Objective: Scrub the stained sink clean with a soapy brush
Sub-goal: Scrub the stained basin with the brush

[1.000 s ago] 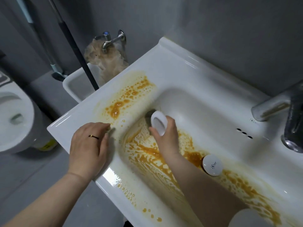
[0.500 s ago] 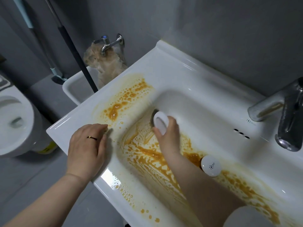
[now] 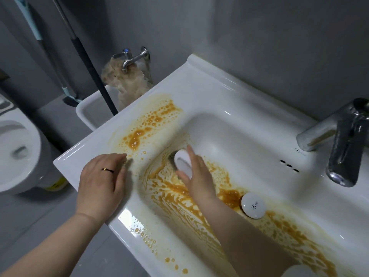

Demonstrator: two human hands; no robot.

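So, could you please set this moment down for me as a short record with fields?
sink: white, rectangular basin
stains: orange-brown, on left ledge, basin floor and front rim
right hand: grips brush inside basin, near its left end
left hand: flat on front left rim
drain plug: white, on basin floor
faucet: chrome, at right; no water seen running

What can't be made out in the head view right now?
Brush bristles: head view, mostly hidden under its white body and the right hand.
Sink stains below the right forearm: head view, covered by the arm.
Drain stopper marking: head view, too small to read.
Faucet: head view, cut off by the right edge.
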